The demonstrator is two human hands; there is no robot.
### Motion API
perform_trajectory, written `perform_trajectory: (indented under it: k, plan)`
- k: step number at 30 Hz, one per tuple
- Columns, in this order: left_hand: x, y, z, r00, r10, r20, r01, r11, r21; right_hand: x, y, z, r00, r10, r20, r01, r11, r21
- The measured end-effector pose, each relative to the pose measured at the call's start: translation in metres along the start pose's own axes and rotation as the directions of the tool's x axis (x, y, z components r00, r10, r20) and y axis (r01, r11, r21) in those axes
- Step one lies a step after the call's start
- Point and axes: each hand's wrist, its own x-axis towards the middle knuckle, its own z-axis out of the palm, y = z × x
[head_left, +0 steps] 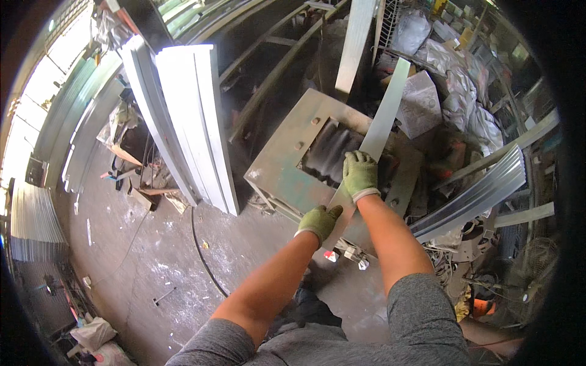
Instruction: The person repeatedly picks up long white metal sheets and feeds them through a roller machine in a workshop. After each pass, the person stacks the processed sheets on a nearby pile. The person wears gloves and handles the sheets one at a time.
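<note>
A long, flat pale metal strip (388, 110) slants over a box-shaped metal machine (278, 161), from the near side up to the far right. In the machine's top is a rectangular opening with a dark ridged part (330, 152) inside, partly covered by the strip. My left hand (318, 222), in a green glove, is closed on the strip's near part, beside the machine's front edge. Farther up, my right hand (361, 173), gloved the same way, grips the strip next to the opening, its fingers bent over it. The undersides of both grips are hidden.
Tall bright metal profiles (194, 122) stand left of the machine. A black cable (204, 259) runs along the floor. To the right lie a curved ribbed metal sheet (476, 195) and crumpled plastic (459, 94). Stacked corrugated panels (38, 222) are at the far left.
</note>
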Motion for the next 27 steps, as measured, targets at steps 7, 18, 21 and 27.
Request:
perform_trajectory:
  k: [7,18,21,27]
  plan:
    - [-0.053,-0.026,0.012,0.966,-0.230,0.120,0.251,0.947,-0.202,-0.049,-0.032,-0.007,0.997,-0.068,0.043,0.065,0.996,0.057]
    - [-0.194,-0.123,0.029,0.950,-0.261,0.172,0.298,0.921,-0.249,-0.167,-0.147,-0.035,0.983,-0.126,0.130,0.116,0.990,0.086]
    - [-0.248,-0.164,0.032,0.922,-0.317,0.224,0.361,0.911,-0.200,-0.221,-0.194,-0.035,0.980,-0.120,0.158,0.096,0.984,0.152]
    - [-0.365,-0.250,0.034,0.927,-0.322,0.194,0.355,0.920,-0.170,-0.319,-0.292,-0.044,0.975,-0.107,0.195,0.061,0.971,0.232]
